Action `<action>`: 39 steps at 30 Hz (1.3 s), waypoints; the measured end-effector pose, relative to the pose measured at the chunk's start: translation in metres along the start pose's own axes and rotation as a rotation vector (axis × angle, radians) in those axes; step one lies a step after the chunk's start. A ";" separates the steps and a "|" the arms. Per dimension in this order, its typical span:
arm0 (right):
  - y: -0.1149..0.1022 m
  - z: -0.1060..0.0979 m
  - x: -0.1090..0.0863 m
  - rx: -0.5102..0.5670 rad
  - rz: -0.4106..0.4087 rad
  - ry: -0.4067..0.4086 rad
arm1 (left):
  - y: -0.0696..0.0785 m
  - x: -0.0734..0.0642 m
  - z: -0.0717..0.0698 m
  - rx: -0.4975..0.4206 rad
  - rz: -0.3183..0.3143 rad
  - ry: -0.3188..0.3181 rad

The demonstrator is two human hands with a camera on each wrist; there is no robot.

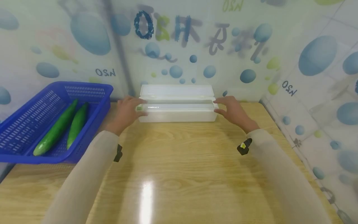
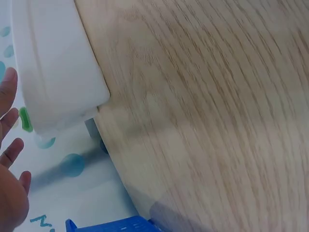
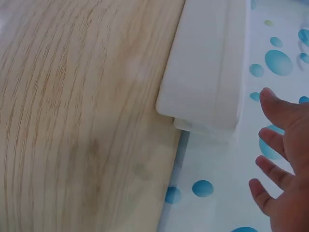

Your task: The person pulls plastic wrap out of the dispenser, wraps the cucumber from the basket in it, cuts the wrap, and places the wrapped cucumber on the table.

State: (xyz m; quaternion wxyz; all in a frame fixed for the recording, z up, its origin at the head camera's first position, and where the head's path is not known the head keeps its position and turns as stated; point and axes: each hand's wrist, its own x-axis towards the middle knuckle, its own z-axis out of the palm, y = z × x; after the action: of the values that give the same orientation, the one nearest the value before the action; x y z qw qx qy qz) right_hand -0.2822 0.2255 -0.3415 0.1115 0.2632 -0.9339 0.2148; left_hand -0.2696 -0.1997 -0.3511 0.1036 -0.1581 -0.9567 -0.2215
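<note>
A long white cling film dispenser box [image 1: 177, 117] stands at the back of the table, its lid [image 1: 176, 91] raised towards the wall. Inside lies a shiny, clear-looking roll [image 1: 179, 106]. My left hand [image 1: 126, 112] is at the box's left end, with fingers spread near a small green piece [image 2: 25, 120] in the left wrist view. At the opposite end is my right hand [image 1: 233, 112]. The right wrist view has its thumb and fingers spread, apart from the box. Neither hand visibly grips anything.
On the left stands a blue plastic basket [image 1: 96, 127] holding two cucumbers [image 1: 57, 130]. The wooden table [image 1: 179, 168] meets a wall [image 1: 193, 40] with printed bubbles and letters behind it. Another patterned wall [image 1: 316, 102] runs along the right side.
</note>
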 end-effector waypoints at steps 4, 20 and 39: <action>-0.002 0.009 0.006 0.042 0.046 0.011 | 0.004 0.005 0.007 0.016 0.032 0.013; -0.007 0.025 0.023 0.056 0.128 0.004 | 0.013 0.017 0.009 0.053 0.080 0.054; -0.011 0.029 0.031 0.036 0.108 0.070 | 0.014 0.029 0.009 0.020 0.055 0.087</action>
State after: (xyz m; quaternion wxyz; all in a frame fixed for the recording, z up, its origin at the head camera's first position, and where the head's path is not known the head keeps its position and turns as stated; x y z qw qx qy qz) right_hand -0.3050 0.1895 -0.3531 0.1275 0.2067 -0.9382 0.2465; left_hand -0.2931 -0.1763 -0.3462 0.1527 -0.1737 -0.9486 -0.2159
